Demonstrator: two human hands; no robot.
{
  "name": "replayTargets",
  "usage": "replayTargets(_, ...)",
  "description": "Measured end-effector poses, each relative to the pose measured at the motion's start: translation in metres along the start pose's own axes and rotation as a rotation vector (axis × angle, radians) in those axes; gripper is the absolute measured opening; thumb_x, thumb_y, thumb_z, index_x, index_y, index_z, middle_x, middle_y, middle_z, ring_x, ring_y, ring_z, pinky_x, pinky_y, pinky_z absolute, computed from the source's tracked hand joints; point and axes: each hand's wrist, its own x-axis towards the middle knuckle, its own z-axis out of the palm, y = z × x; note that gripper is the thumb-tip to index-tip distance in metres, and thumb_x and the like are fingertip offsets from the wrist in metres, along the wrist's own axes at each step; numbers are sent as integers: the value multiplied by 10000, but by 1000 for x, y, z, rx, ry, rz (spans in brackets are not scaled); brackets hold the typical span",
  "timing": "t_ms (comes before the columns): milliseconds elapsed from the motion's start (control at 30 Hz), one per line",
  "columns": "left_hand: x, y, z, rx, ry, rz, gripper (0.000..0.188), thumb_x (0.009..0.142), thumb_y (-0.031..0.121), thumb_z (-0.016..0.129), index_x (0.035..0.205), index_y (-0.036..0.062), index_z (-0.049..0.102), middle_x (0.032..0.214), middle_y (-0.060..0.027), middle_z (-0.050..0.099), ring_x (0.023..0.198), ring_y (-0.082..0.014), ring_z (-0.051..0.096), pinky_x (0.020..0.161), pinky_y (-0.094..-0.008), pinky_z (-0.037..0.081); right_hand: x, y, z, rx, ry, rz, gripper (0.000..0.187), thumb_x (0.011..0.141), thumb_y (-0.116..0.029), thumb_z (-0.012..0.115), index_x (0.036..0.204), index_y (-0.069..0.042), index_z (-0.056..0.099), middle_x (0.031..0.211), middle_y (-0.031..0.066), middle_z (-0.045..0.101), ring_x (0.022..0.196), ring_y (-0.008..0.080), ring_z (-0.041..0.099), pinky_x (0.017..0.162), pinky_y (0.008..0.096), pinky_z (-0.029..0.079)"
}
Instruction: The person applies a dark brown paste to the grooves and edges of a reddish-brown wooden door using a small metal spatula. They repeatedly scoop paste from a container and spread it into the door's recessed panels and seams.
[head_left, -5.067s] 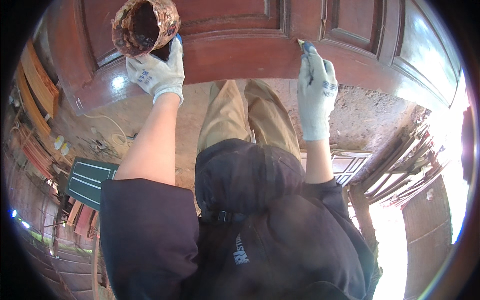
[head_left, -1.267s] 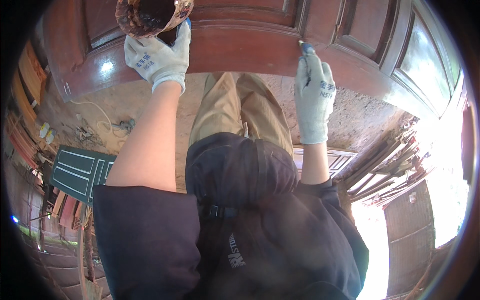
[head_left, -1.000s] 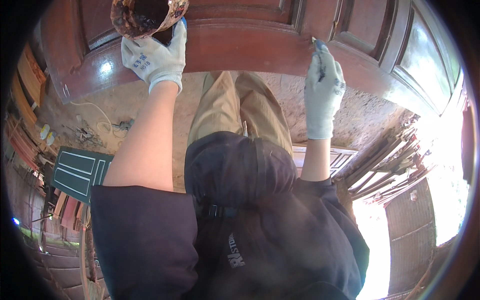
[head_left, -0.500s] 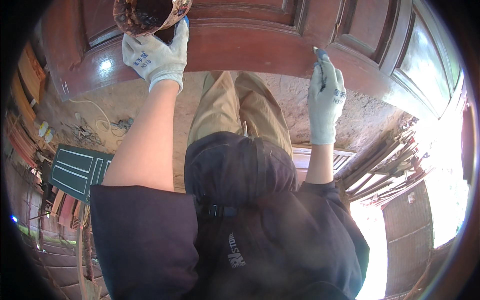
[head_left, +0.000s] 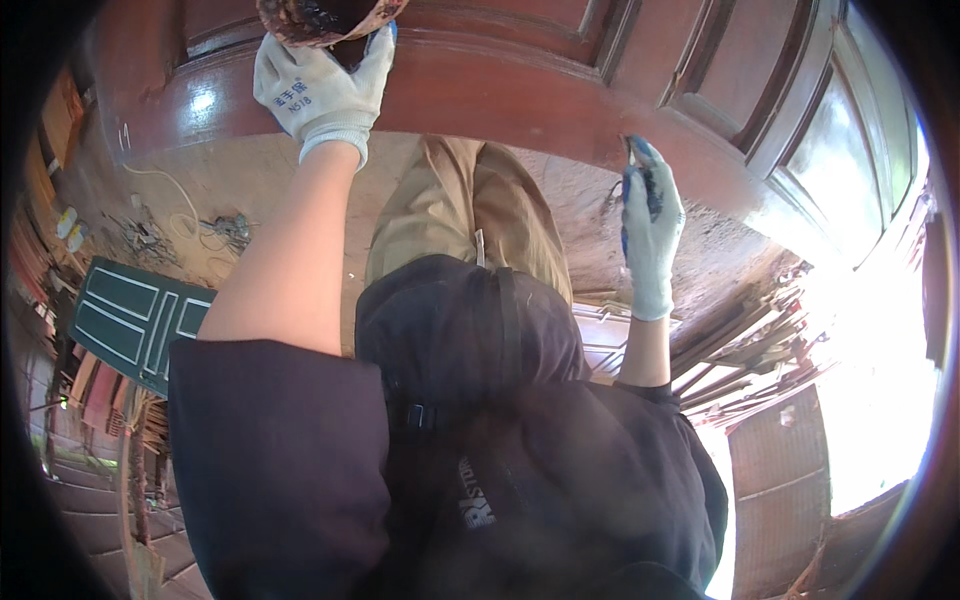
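Observation:
A reddish-brown panelled wooden door (head_left: pixel 500 100) lies across the top of the view, its near edge in front of my legs. My left hand (head_left: pixel 325 90), in a white glove with blue on the fingertips, grips a round pot (head_left: pixel 330 30) from its near side. The pot's rim is crusted with dark stain, and its inside looks dark; the upper part is cut off by the picture's edge. At the door's near edge, my gloved right hand (head_left: pixel 652 215) has dark smears and closed fingers. Something thin (head_left: pixel 630 152) shows at its fingertips, too small to name.
Behind me at left stands a dark green door (head_left: pixel 140 315) with white lines. A pale hose (head_left: pixel 185 200) lies on the dirt floor. Stacked wood strips (head_left: pixel 750 330) are at right, and more boards lean at far left. A light panel (head_left: pixel 615 330) lies behind my legs.
My right hand has drawn back toward me, from over the door's surface to its near edge. My left hand and the pot have shifted slightly up and right in the view, which itself has moved.

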Motion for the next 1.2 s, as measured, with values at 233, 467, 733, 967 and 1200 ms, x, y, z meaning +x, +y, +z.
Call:
replayTargets(233,4,4,-12,-85,-22,-68,865,693,590,819,1297,36,542,1225,-163,607,1232,-345,540,1009,-532,438,37,-22,-47,214,-285,295,213,1015,-120,607,1213,-50,645,907,-64,591,692,3,433,599,167,353)
replayTargets(467,6,13,-23,-193,10,-190,781,709,412,839,1337,90,504,1299,-148,571,1258,-390,504,1083,-507,381,109,-81,-66,-115,-707,-144,162,946,-107,687,1088,-29,681,904,-12,659,742,54,543,649,219,441)
replayTargets(733,-36,120,16,8,488,-1011,873,752,403,851,1422,20,445,1390,-223,491,1304,-420,445,1111,-549,357,211,-140,-52,-1048,-1100,-997,218,944,-300,651,992,-98,717,943,90,711,831,319,683,761,428,520)
replayTargets(967,-48,162,1,-745,657,-1455,788,865,459,766,1431,6,456,1300,-266,625,1249,-416,586,1046,-466,479,210,-163,21,-1501,-1425,-1094,255,927,-316,677,1026,-85,720,847,105,705,802,296,680,760,407,529)
replayTargets(1200,-51,170,3,-771,663,-1485,815,854,502,743,1418,-15,465,1295,-275,643,1247,-404,605,1047,-442,481,206,-151,40,-1477,-1473,-1180,272,903,-303,726,990,-46,709,775,96,672,690,235,616,665,360,490)
